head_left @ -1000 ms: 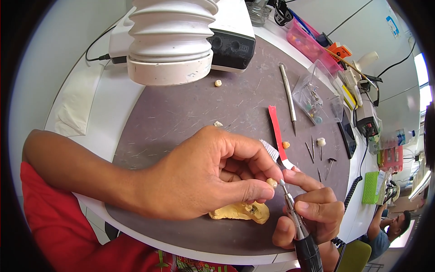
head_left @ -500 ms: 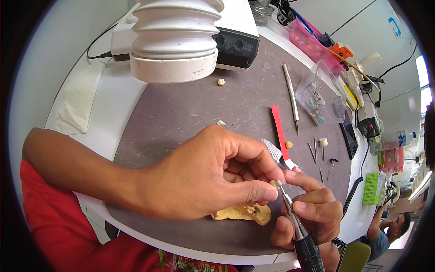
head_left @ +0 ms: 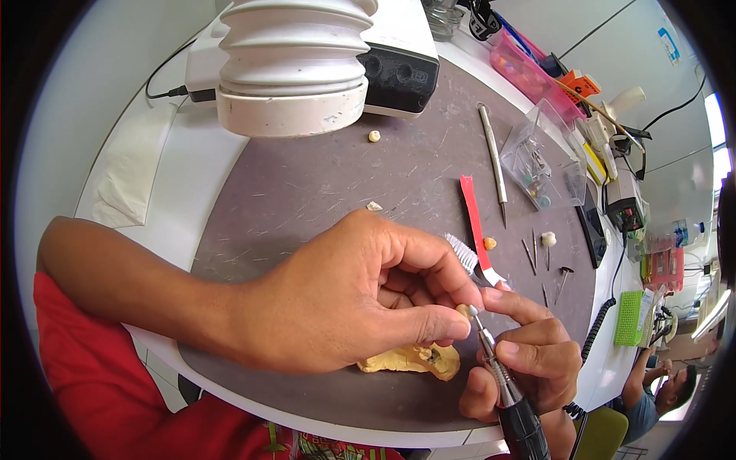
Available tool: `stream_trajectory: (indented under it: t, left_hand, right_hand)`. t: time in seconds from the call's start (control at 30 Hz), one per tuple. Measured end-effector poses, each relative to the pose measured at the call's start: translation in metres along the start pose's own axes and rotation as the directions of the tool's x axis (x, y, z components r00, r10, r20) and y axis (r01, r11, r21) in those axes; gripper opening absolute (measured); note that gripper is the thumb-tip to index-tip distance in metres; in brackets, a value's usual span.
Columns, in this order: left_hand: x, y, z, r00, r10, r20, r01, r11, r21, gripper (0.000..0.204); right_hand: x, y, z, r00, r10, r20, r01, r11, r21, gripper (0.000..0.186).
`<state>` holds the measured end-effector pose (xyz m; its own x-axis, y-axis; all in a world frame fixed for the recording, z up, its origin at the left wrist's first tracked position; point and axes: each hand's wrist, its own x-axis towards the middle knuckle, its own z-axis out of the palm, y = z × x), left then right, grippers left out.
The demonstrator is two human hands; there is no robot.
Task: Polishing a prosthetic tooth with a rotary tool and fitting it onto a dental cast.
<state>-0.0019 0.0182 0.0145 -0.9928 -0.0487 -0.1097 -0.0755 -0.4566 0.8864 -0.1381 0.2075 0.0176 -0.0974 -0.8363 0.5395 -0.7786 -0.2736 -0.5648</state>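
My left hand (head_left: 360,299) pinches a small cream dental crown (head_left: 463,310) between thumb and index finger; most of it is hidden by the fingertips. A handpiece (head_left: 504,376) with a silver front and black body is gripped in my right hand (head_left: 540,353). Its pale pointed grinding tip (head_left: 472,310) meets the crown. Fingers of both hands nearly touch each other there. Below my left hand, a yellow plaster dental model (head_left: 410,362) lies on the dark mat (head_left: 307,176), partly covered by the hand.
A white ribbed suction hose (head_left: 295,69) hangs over the mat's far side. Beyond my right hand lie a red-handled brush (head_left: 471,215), a metal instrument (head_left: 492,153), several small burs (head_left: 563,284) and a clear box (head_left: 544,161). Another person (head_left: 652,395) sits at far right.
Both hands, the crown and the handpiece keep practically the same place. The view has shifted very slightly.
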Motion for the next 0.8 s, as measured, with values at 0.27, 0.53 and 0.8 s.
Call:
stream_trajectory:
  t: [0.27, 0.53, 0.8]
  left_hand:
    - [0.003, 0.000, 0.002, 1.000, 0.021, 0.004, -0.021, 0.999, 0.050, 0.020]
    - [0.009, -0.006, -0.002, 0.991, 0.122, 0.062, -0.124, 0.991, 0.045, 0.017]
    - [0.003, -0.001, 0.000, 0.995, 0.082, 0.051, -0.088, 0.989, 0.118, 0.015]
  right_hand:
    - [0.001, 0.009, -0.012, 0.964, 0.128, -0.234, -0.091, 0.982, 0.164, 0.031]
    - [-0.028, 0.016, -0.102, 0.613, 0.724, -0.316, -0.318, 0.593, 0.740, 0.016]
    - [-0.086, 0.033, -0.122, 0.604, 0.657, -0.451, -0.796, 0.520, -0.308, 0.029]
